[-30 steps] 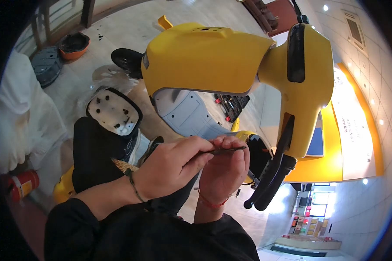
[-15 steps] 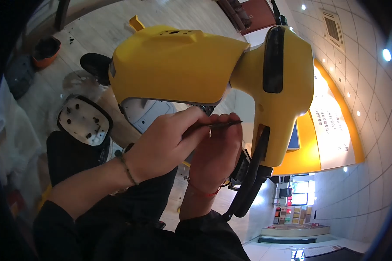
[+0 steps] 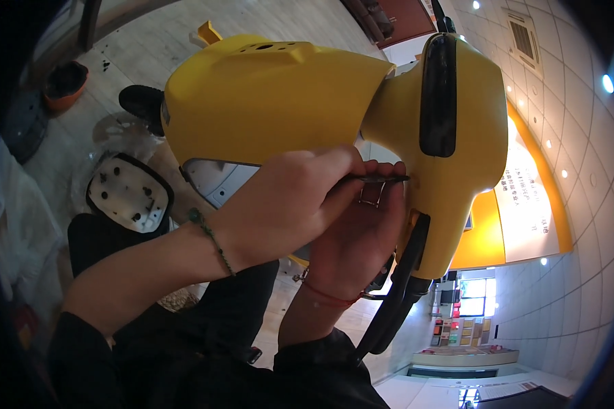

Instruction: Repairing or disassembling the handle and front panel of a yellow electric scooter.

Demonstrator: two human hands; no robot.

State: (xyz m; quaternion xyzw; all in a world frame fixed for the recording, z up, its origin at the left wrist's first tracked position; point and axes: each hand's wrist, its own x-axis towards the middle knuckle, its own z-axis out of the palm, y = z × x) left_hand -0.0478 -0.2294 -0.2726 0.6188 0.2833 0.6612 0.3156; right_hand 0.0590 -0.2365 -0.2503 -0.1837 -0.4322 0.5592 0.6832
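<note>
- The left hand [image 3: 297, 201], with 1 green bracelet [image 3: 211, 242], is closed narrowly and pinches 1 thin dark piece [image 3: 387, 178].
- The right hand [image 3: 355, 232] has fingers curled behind this piece; whether it grips, I cannot tell.
- Just beyond the 2 hands is 1 yellow scooter [image 3: 273, 102].
- Left of the left hand, well apart, lies 1 white panel [image 3: 126, 194] with black rim.
</note>
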